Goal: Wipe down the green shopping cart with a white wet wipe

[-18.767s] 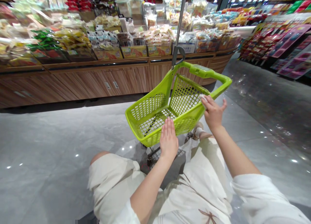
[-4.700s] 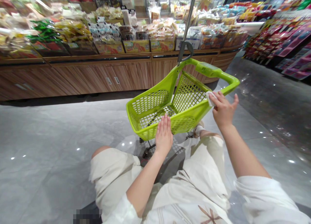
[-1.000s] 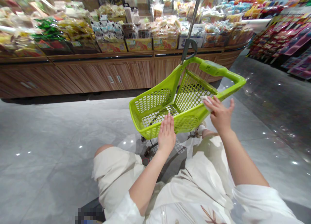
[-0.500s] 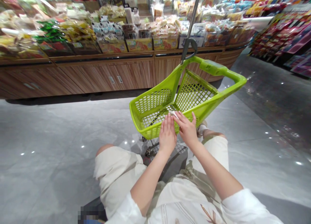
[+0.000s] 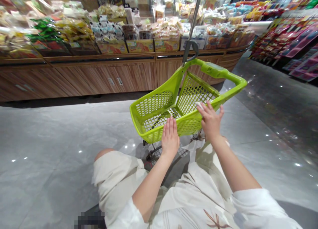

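Note:
A lime-green plastic shopping cart (image 5: 159, 104) with mesh walls stands tilted in front of me on a grey floor. My left hand (image 5: 170, 138) lies flat, fingers together and stretched out, against the cart's near rim. My right hand (image 5: 210, 120) presses a small white cloth (image 5: 200, 105) onto the cart's right rim, fingers closed over it. The cart's handle (image 5: 218, 72) rises at the far right, with a grey pole (image 5: 192, 22) standing up behind it. I am crouched, my knees in cream trousers below the cart.
A long wooden display counter (image 5: 99, 78) stacked with packaged snacks runs along the back. Shelves of colourful goods (image 5: 285, 36) line the right side. Glossy grey floor tiles (image 5: 49, 146) spread to the left and right of the cart.
Half a second ago my right hand with the cloth was at the near rim beside my left hand; it has slid right and up along the rim. My left hand has stayed put.

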Available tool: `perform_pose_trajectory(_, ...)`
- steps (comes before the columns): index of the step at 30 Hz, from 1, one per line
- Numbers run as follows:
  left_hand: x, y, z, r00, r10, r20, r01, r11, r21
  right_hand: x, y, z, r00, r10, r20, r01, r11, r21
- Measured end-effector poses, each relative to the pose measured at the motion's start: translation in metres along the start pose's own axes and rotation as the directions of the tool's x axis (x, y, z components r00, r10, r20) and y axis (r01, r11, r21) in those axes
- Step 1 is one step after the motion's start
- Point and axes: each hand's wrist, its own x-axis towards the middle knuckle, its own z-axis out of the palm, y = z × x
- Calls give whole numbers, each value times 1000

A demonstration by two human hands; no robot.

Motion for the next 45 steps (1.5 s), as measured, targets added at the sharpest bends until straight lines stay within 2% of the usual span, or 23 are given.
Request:
perform_pose_trajectory(3,-1,-1,0,1000,12,0,-12,1000,-7,-26,-64,16,988,-117,99,105,987,119)
perform_pose_trajectory(4,-1,-2,0,1000,18,1,-18,1000,-5,-31,-80,19,986,-122,110,105,983,153)
perform_pose_trajectory(6,-2,-5,0,1000,22,3,-22,1000,7,-36,-95,19,981,-145,128,120,976,182)
perform_pose_trajectory(7,-2,-6,0,1000,23,4,-23,1000,14,-35,-93,17,977,-163,134,139,974,177)
perform_pose_trajectory(9,-3,-9,-1,1000,27,5,-27,999,25,-28,-72,9,967,-208,147,189,973,134)
perform_pose_trajectory(11,-3,-10,-3,999,37,4,-37,999,32,-16,-35,-2,972,-193,132,186,981,61)
perform_pose_trajectory(14,-3,-10,-4,999,41,-1,-41,999,32,1,24,-18,999,-43,-10,43,998,-55)
perform_pose_trajectory(16,-3,-8,-4,999,32,-3,-31,999,23,7,45,-22,995,31,-96,-39,996,-84)
perform_pose_trajectory(17,-3,-6,-4,1000,25,-5,-25,1000,17,8,47,-22,993,47,-110,-56,995,-84)
perform_pose_trajectory(18,-3,-5,-4,1000,20,-6,-20,1000,10,6,42,-20,993,51,-103,-59,995,-75)
perform_pose_trajectory(20,-2,-4,-3,1000,14,-7,-14,1000,-6,-2,17,-11,999,28,-45,-30,999,-34)
perform_pose_trajectory(25,0,-8,-2,1000,-7,-12,6,1000,-18,-31,-80,19,987,-116,107,98,982,161)
perform_pose_trajectory(27,0,-14,-1,1000,-7,-18,7,1000,-5,-35,-99,23,980,-156,127,128,971,202)
perform_pose_trajectory(28,0,-17,-1,1000,-7,-22,7,1000,6,-34,-100,23,975,-178,133,149,968,203)
perform_pose_trajectory(30,0,-25,-2,999,-11,-32,12,999,30,-27,-87,16,967,-216,133,193,967,169)
perform_pose_trajectory(32,-1,-32,-2,999,-4,-37,6,999,46,-17,-57,5,969,-216,119,204,974,101)
perform_pose_trajectory(36,-2,-43,-5,999,23,-38,-21,998,61,-1,9,-23,995,-96,-14,95,994,-53)
perform_pose_trajectory(38,-3,-46,-5,999,25,-42,-23,998,61,2,27,-31,996,-71,-61,65,994,-84)
perform_pose_trajectory(40,-3,-50,-5,998,23,-57,-20,998,56,1,32,-34,995,-74,-64,69,995,-74)
perform_pose_trajectory(45,1,-67,-5,987,63,-148,-64,998,-1,-2,22,-26,995,-84,-62,88,993,73)
